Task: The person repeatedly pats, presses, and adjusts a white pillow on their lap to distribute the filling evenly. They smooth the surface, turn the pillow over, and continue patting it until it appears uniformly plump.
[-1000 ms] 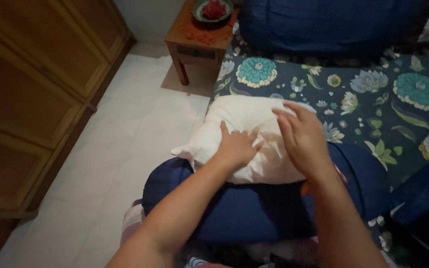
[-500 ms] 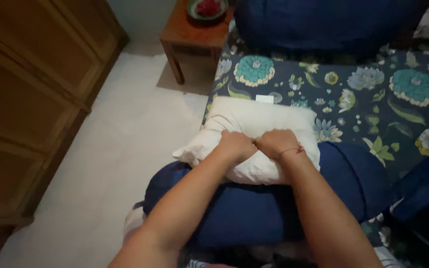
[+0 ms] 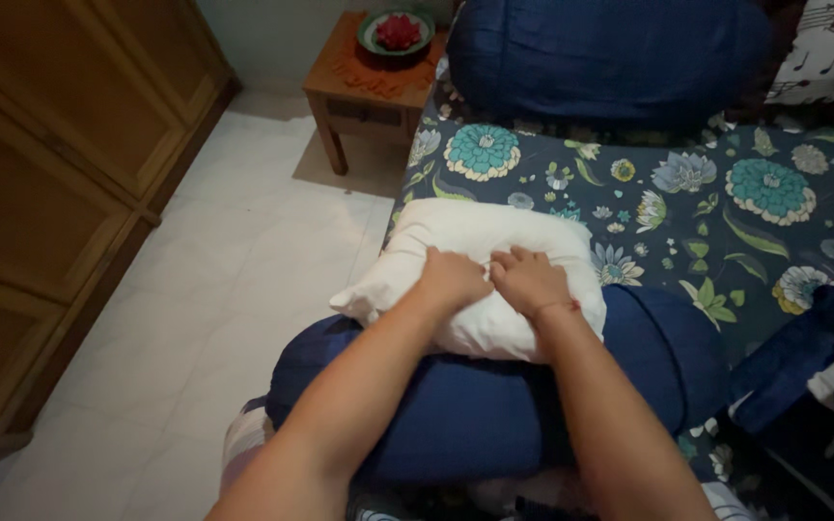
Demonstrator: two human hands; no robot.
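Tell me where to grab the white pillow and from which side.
Grip the pillow by its loose near-left corner, coming from the floor side. That corner overhangs the blue bolster and sticks out free, while both hands, left and right, press the middle.

Both hands cover the middle of the white pillow [image 3: 475, 241]; the blue pillow [image 3: 610, 58] is cut off by the top edge.

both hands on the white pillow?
Touching. The head view shows the left hand and right hand side by side, pressed into the white pillow, no gap.
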